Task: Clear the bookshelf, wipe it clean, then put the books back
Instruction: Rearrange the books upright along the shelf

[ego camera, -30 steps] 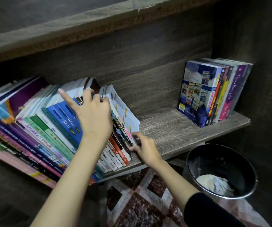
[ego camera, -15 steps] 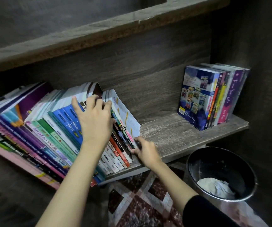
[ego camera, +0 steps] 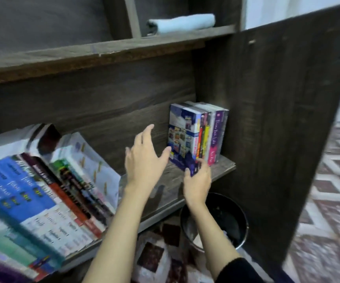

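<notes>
Head view, down into a dark grey wood-grain bookshelf (ego camera: 267, 119).

At the far right end of the lower wooden shelf board (ego camera: 165, 193), close against the side panel, a small upright group of paperback books (ego camera: 212, 131). Spines toward the near side, red, yellow, pink and purple among them. Leftmost of the group, a blue-covered paperback (ego camera: 180, 135), cover facing left.

Right hand (ego camera: 197, 180) low at that book's near bottom corner. Thumb on the cover side, fingers (ego camera: 203, 163) curled onto the spine side, pinching the corner. Black sleeve (ego camera: 238, 270) on that forearm.

Left hand (ego camera: 144, 158) spread wide over the bare middle of the board, fingers straight and parted, holding nothing. Thumb tip just beside the blue cover; touching or not, cannot tell.

On the left of the same board, well apart from the group, a long leaning row of colourful textbooks (ego camera: 42, 190), blurred.

On the upper shelf, far, a rolled pale blue cloth (ego camera: 181, 23).

Under the board, near right, a round black waste bin (ego camera: 232, 225), something white inside. Beyond the side panel, red-and-white patterned floor (ego camera: 328, 180).
</notes>
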